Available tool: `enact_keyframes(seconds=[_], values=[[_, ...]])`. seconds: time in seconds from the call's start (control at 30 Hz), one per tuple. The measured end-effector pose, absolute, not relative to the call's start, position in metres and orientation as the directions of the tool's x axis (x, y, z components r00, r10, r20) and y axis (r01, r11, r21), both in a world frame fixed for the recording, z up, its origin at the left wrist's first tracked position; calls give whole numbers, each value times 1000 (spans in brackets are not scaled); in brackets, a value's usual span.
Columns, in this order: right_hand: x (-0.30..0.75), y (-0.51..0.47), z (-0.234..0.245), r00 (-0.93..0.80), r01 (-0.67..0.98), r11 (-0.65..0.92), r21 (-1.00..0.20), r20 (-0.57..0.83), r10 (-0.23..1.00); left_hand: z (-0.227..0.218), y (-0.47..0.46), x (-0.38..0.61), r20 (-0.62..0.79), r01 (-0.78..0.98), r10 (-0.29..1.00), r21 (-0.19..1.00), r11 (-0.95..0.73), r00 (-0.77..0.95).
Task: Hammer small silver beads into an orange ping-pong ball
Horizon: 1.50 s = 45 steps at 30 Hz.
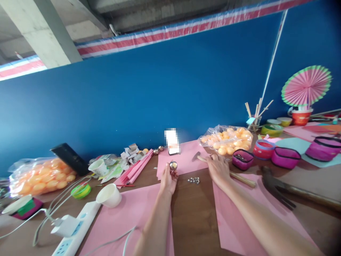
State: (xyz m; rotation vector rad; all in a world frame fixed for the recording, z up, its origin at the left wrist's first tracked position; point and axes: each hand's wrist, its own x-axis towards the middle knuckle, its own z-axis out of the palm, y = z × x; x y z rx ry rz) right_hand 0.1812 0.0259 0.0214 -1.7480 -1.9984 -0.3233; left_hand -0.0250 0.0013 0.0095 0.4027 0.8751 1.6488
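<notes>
One shiny ball (173, 166) is clamped in the left hand's (169, 178) fingers above the table (195, 209), seemingly mostly covered (pale patch (174, 165) left bare); small hammer (242, 179) beneath right hand (217, 169), finger grip unclear.

Directly ahead at 12 o'clock, you face a smooth blue partition (160, 89) spanning nearly the full view, with a pale vertical strip (272, 64) between 1 and 2 o'clock. Striped red, white and blue sheeting (186, 33) lines its top edge, interrupted at your 10 to 11 o'clock by a pale concrete column (50, 35). Above stands a bare grey concrete ceiling (160, 12). Your brown wood-grain table (194, 217) extends from 6 o'clock towards the partition. Lighting: pale, diffuse.
</notes>
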Motion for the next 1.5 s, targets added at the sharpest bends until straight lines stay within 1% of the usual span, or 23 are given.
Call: enact_keyframes(seconds=[0.1, 0.17, 0.27, 0.33, 0.5, 0.7, 1.5], values=[[177, 26, 21, -189, 918, 343, -196, 545, 817, 11, 1, -25, -203, -690, 941, 723, -43, -271], [173, 24, 22, -282, 833, 488, -260, 560, 779, 11, 1, -25, -204, -691, 942, 722, -39, -267], [167, 20, 23, -413, 682, 642, -350, 540, 733, 11, 1, -25, -202, -686, 942, 726, -40, -268], [164, 17, 24, -482, 613, 686, -392, 502, 718, 11, 1, -24, -203, -679, 940, 733, -40, -275], [162, 10, 24, -569, 571, 693, -439, 398, 720, 10, 2, -23, -208, -665, 934, 745, -41, -291], [161, 13, 19, -621, 578, 694, -430, 319, 716, 12, 0, -23, -216, -668, 933, 743, -34, -288], [160, 15, 18, -622, 556, 696, -454, 328, 711, 9, 2, -23, -219, -671, 934, 741, -30, -284]])
